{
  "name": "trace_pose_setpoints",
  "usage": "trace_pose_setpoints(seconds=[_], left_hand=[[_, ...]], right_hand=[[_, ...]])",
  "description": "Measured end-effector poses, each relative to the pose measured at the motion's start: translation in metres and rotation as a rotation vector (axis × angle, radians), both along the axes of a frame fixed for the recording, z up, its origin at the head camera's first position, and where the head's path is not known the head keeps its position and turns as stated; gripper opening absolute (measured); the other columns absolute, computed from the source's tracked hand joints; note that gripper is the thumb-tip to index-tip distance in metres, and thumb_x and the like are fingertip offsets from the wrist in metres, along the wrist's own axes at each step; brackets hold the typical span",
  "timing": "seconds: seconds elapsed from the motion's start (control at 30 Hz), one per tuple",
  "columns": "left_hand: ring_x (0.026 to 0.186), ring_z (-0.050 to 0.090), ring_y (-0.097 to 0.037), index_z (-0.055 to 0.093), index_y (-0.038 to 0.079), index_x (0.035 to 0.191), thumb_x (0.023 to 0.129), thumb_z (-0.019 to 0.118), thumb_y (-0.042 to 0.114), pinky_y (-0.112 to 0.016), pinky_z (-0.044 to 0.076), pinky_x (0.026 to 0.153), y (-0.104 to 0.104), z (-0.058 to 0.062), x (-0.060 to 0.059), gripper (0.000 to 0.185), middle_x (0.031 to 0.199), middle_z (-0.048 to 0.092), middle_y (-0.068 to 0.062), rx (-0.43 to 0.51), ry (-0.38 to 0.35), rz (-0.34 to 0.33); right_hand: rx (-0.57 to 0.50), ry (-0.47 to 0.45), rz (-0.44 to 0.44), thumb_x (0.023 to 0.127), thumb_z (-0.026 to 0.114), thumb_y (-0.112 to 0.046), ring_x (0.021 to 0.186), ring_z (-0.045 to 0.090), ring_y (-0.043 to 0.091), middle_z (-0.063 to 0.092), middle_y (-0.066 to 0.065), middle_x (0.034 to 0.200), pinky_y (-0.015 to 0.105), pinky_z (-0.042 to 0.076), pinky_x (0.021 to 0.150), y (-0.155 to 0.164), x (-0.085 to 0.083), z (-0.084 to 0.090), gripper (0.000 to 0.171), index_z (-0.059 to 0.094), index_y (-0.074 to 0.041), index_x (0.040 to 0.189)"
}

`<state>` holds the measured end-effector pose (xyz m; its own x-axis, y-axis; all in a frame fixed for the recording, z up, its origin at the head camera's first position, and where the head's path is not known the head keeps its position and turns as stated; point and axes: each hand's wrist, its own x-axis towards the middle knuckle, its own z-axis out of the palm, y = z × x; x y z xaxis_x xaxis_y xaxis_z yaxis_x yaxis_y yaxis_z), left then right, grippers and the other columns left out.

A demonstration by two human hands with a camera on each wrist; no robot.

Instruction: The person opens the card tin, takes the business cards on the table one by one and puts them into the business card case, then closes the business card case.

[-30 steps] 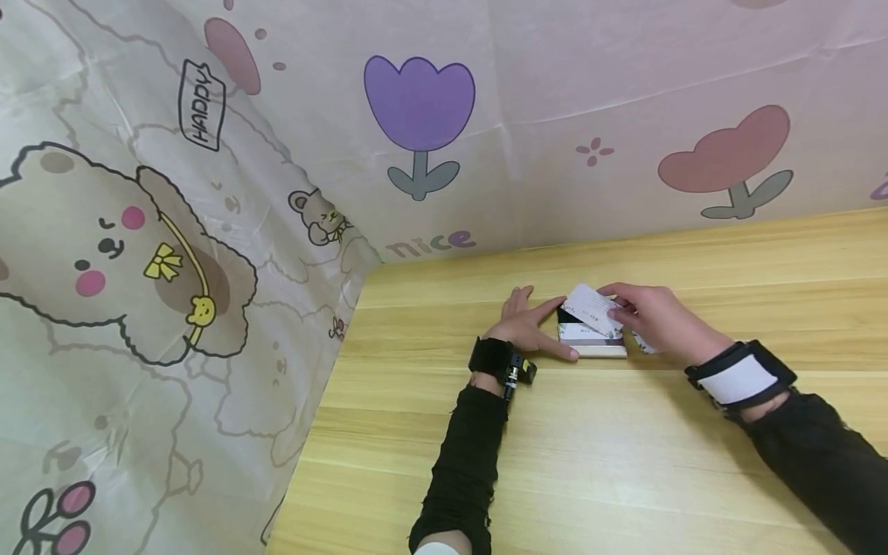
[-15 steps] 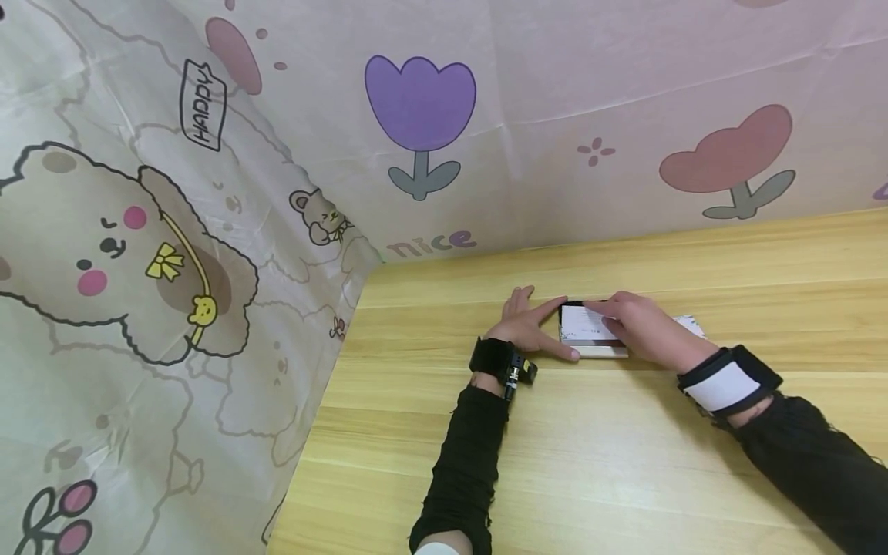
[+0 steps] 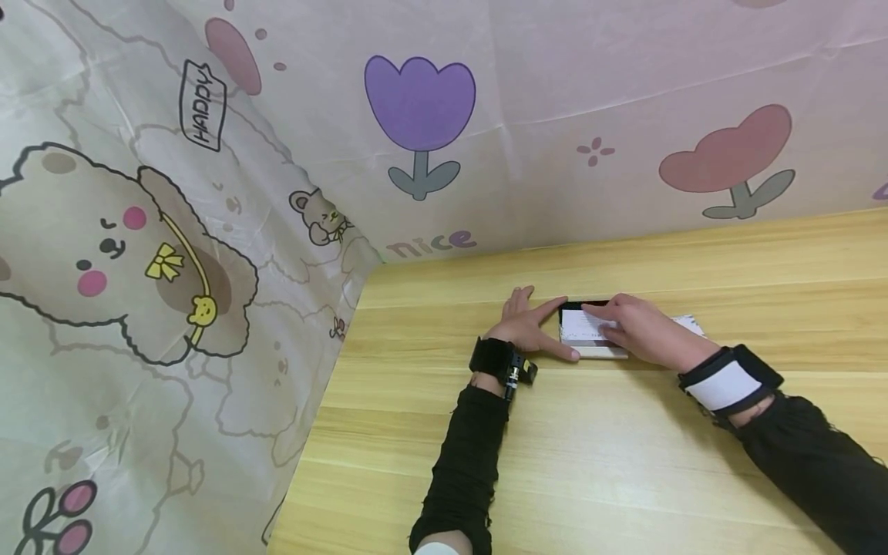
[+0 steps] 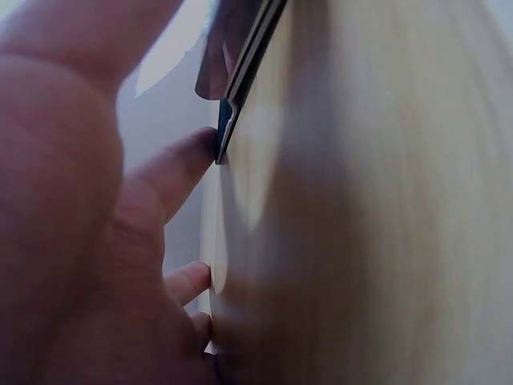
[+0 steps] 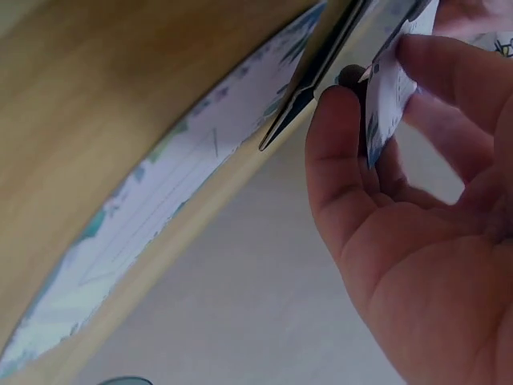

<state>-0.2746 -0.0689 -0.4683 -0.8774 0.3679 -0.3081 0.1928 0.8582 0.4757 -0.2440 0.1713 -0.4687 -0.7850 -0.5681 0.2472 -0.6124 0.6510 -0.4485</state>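
Observation:
A flat, shallow box with a dark inside and a pale front edge lies on the table. My left hand spreads its fingers at the box's left side, with the index fingertip at the back corner and the thumb at the front one. From the right, my right hand reaches over the box and pinches a white printed card between thumb and fingers, tilted over the box's edge in the right wrist view. Another card with a leafy floral border lies on the table beneath the right hand, its right end showing in the head view.
The wooden table runs up to a cloth backdrop printed with flowers and cartoon bears. Black straps with small cameras sit on both wrists, and dark sleeves cover the forearms.
My right hand has brought the card from a raised slant down over the box, moving slightly left, then shifted its fingers a little. My left hand has stayed in place.

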Motion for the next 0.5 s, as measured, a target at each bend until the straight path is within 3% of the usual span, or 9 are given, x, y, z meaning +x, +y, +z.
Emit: trace_pose_setpoints(seconds=[0.17, 0.27, 0.4, 0.5], left_hand=[[0.158, -0.011, -0.019, 0.03, 0.056, 0.158, 0.07, 0.088, 0.065, -0.059, 0.012, 0.124, -0.0004, -0.0003, -0.0012, 0.106, 0.173, -0.003, 0.002, -0.003, 0.0, -0.008], [0.158, -0.012, -0.02, 0.03, 0.055, 0.158, 0.07, 0.088, 0.065, -0.059, 0.011, 0.124, -0.0005, -0.0003, -0.0004, 0.106, 0.173, -0.003, 0.001, 0.0, -0.005, -0.012], [0.158, -0.012, -0.02, 0.031, 0.055, 0.158, 0.07, 0.089, 0.064, -0.06, 0.011, 0.124, -0.0008, -0.0001, 0.0011, 0.105, 0.173, -0.003, 0.001, 0.011, -0.008, -0.009], [0.158, -0.012, -0.02, 0.031, 0.055, 0.158, 0.07, 0.088, 0.064, -0.06, 0.01, 0.124, -0.0004, 0.0006, 0.0013, 0.105, 0.173, -0.004, 0.001, 0.007, -0.005, -0.01]], right_hand=[[0.006, -0.002, 0.026, 0.092, 0.074, 0.001, 0.083, 0.062, 0.022, 0.066, 0.017, 0.099, 0.039, 0.053, 0.068, -0.0008, 0.0002, 0.0006, 0.046, 0.062, 0.01, 0.135], [0.013, -0.024, 0.019, 0.093, 0.074, -0.001, 0.093, 0.067, 0.035, 0.069, 0.025, 0.108, 0.05, 0.056, 0.078, -0.0007, 0.0002, 0.0005, 0.045, 0.061, 0.014, 0.133], [0.016, -0.049, 0.01, 0.093, 0.073, -0.005, 0.11, 0.065, 0.048, 0.068, 0.032, 0.118, 0.062, 0.052, 0.091, 0.0007, 0.0002, 0.0013, 0.04, 0.063, 0.017, 0.126], [0.011, -0.064, 0.014, 0.094, 0.073, -0.006, 0.111, 0.064, 0.047, 0.069, 0.029, 0.117, 0.062, 0.052, 0.092, 0.0023, 0.0012, 0.0023, 0.035, 0.067, 0.014, 0.123]])
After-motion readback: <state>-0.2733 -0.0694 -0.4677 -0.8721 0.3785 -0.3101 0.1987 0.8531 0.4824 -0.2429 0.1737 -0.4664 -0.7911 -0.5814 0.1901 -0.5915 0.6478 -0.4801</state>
